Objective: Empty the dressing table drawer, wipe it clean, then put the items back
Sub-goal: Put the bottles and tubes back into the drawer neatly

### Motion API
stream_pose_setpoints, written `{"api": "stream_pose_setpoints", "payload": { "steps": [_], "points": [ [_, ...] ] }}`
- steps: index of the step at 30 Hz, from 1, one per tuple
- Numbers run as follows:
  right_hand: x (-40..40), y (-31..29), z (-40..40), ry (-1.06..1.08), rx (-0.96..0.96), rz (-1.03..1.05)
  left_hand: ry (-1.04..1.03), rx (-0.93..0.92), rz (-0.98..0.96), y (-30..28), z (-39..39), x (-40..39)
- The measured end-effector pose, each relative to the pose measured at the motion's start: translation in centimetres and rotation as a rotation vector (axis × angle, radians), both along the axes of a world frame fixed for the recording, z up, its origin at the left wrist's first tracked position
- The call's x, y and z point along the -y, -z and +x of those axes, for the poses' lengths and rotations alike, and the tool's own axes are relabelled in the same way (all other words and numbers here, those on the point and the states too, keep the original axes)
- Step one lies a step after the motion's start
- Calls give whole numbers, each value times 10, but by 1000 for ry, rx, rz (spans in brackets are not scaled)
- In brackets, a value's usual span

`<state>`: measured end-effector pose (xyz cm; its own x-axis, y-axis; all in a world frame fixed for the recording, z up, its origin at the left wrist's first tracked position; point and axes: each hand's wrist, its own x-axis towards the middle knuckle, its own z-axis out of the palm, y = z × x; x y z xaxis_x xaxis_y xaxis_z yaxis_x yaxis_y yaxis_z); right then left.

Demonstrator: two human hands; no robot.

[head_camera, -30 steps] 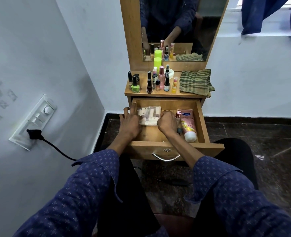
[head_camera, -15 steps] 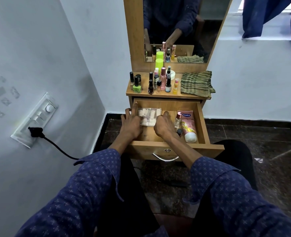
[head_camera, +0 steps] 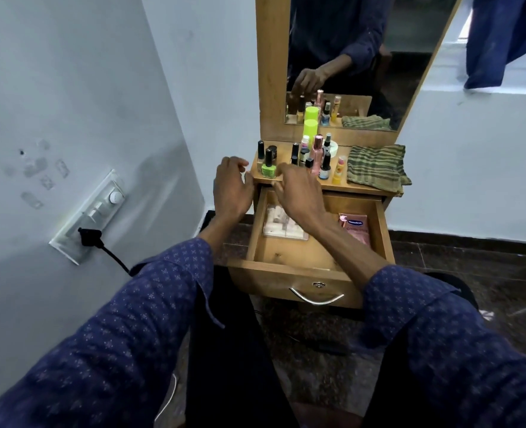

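Two hands are hovering over the open drawer point(head_camera: 298, 267): the left hand point(head_camera: 232, 189), fingers loose and holding nothing, at ten o'clock; the right hand point(head_camera: 298, 193), whose grip I cannot tell, reaching toward the bottles point(head_camera: 317, 156) at twelve. A clear packet point(head_camera: 281, 225) and pink tube point(head_camera: 355, 228) are lying inside.

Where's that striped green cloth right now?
The striped green cloth lies folded on the dressing table top, at its right end, beside the bottles.

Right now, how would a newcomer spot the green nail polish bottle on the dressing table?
Find the wooden dressing table top beneath the mirror. At its left end stands a row of small bottles. The green nail polish bottle is the front one there, bright lime with a black cap, unlike its dark neighbours.
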<state>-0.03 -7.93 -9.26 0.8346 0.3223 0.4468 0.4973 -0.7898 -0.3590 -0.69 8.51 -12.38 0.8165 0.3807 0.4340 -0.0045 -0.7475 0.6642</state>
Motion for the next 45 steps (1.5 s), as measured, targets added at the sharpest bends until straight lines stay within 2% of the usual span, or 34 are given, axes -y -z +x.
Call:
{"api": "stream_pose_setpoints", "payload": {
  "steps": [4,8,11,19,24,29,39,42,45],
  "points": [
    [-7,-24,27,-9,50,97,82,-1,54,-21,28,-12],
    [-15,-31,44,-19,96,60,209,-39,195,-34,48,-13],
    [-21,-36,49,-20,89,20,246,-39,209,-40,56,-8],
    [-23,-31,48,-103,33,89,249,43,99,-32,54,-6],
    [-17,-26,48,-56,13,100,110,53,-91,-27,47,-13],
    [-2,-7,38,-3,-77,279,90,42,-158,-25,32,-23],
    [29,46,-6,145,-435,746,171,-73,-149,7,-23,6],
    [33,64,-18,178,-463,731,215,-122,-121,24,-36,18],
    [33,73,-27,166,-477,622,250,-171,-53,38,-47,24]
  ]
}}
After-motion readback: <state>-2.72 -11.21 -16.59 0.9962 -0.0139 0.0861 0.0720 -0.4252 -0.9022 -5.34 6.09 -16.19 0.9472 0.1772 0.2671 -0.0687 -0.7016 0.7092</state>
